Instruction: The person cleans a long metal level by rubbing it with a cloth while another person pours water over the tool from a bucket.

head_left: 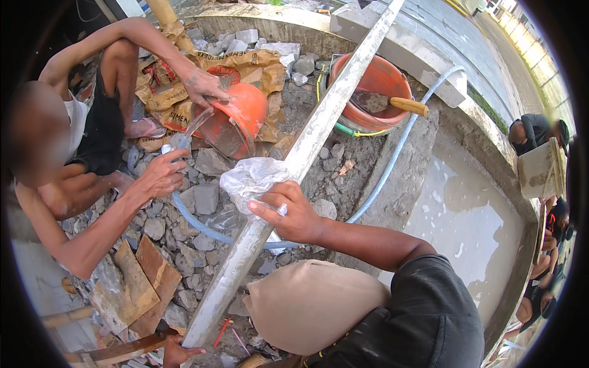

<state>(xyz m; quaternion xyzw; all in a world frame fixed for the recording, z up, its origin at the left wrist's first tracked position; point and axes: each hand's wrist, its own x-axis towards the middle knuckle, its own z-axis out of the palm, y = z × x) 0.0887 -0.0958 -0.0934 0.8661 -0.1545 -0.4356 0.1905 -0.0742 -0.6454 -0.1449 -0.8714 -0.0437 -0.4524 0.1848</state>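
Neither of my hands shows; the hands in view belong to other people. Just ahead, a co-worker in a black shirt (429, 325) and beige cap (319, 300) grips a crumpled clear plastic bag (254, 178) against a long, mortar-smeared metal bar (313, 132). Another hand (178, 354) holds the bar's lower end; its arm is mostly hidden. At the left, a squatting person in a white top (75, 116) tilts an orange bucket (248, 110) with one hand. The other hand holds a light blue hose (202, 228), and water runs at the bucket's mouth.
Broken rubble (205, 197) covers the ground, with torn cement sacks (175, 101) and wooden boards (156, 276). A second orange bucket (374, 76) holds a wooden-handled trowel (408, 105). Wet grey slab (457, 227) lies right, beside a low wall (518, 294); more people sit beyond.
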